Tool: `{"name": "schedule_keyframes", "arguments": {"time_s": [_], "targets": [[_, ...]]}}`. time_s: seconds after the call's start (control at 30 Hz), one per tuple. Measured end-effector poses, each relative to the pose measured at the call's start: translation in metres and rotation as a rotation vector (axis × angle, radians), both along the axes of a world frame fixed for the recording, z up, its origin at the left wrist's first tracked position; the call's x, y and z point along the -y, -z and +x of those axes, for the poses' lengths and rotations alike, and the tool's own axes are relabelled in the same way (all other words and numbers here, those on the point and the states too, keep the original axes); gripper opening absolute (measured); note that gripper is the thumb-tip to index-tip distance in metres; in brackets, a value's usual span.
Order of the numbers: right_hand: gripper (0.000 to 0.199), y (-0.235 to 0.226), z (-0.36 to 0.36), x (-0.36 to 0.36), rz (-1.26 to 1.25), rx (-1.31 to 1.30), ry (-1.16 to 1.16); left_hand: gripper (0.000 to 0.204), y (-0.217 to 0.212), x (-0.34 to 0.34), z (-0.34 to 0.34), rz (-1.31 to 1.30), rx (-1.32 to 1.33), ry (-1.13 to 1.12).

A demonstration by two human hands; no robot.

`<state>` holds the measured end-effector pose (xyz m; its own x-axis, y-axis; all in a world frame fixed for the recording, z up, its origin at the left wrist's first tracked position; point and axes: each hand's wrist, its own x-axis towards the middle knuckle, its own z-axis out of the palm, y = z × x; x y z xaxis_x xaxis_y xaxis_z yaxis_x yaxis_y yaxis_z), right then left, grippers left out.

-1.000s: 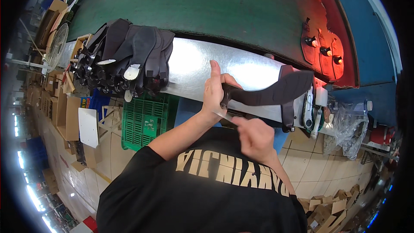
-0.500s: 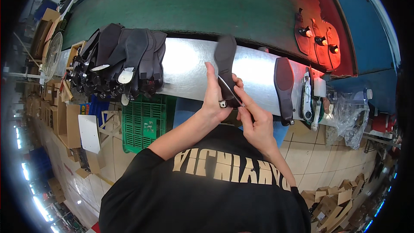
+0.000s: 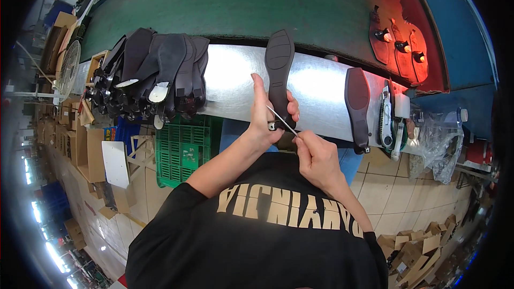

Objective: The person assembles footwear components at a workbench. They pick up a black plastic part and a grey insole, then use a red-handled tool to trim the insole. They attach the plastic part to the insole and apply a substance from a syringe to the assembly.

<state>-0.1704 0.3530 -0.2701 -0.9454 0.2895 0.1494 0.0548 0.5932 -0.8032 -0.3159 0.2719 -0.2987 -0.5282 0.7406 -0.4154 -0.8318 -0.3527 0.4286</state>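
Observation:
My left hand [image 3: 266, 118] grips a dark shoe sole [image 3: 280, 69] near its heel end and holds it upright over the shiny metal bench [image 3: 316, 88]. My right hand [image 3: 316, 158] pinches a thin metal tool [image 3: 282, 120] whose tip rests against the lower part of that sole. A second dark sole [image 3: 357, 107] lies flat on the bench to the right. A pile of several dark soles [image 3: 155, 75] sits on the bench's left end.
A green conveyor belt [image 3: 241, 5] runs behind the bench, with dark parts under red light [image 3: 399, 43] at its right. A green plastic crate [image 3: 182, 150] stands below the bench. Cardboard boxes [image 3: 88, 150] line the floor at left, a plastic bag [image 3: 441, 144] at right.
The sole in my left hand has turned from lying sideways to standing upright and moved left. Another sole now lies on the bench to the right. My right hand has brought the tool to the sole.

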Motion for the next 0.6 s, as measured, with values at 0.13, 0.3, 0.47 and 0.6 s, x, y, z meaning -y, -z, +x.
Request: {"name": "schedule_keyframes", "arguments": {"time_s": [0.13, 0.3, 0.47, 0.6], "targets": [[0.006, 0.002, 0.001, 0.004, -0.042, -0.054, -0.005, 0.079, 0.005, -0.001, 0.0, 0.019, -0.005, 0.01], [0.007, -0.004, 0.003, 0.006, 0.019, -0.256, -0.266, 0.08, 0.018, -0.006, -0.009, -0.149, -0.017, 0.015], [0.015, -0.001, 0.0, -0.018, -0.279, -0.039, 0.047, 0.084, 0.007, -0.001, -0.009, -0.098, -0.089, 0.155], [0.03, -0.012, -0.013, -0.009, -0.481, -0.088, 0.161, 0.078, 0.0, -0.004, -0.001, -0.034, -0.22, 0.236]]}}
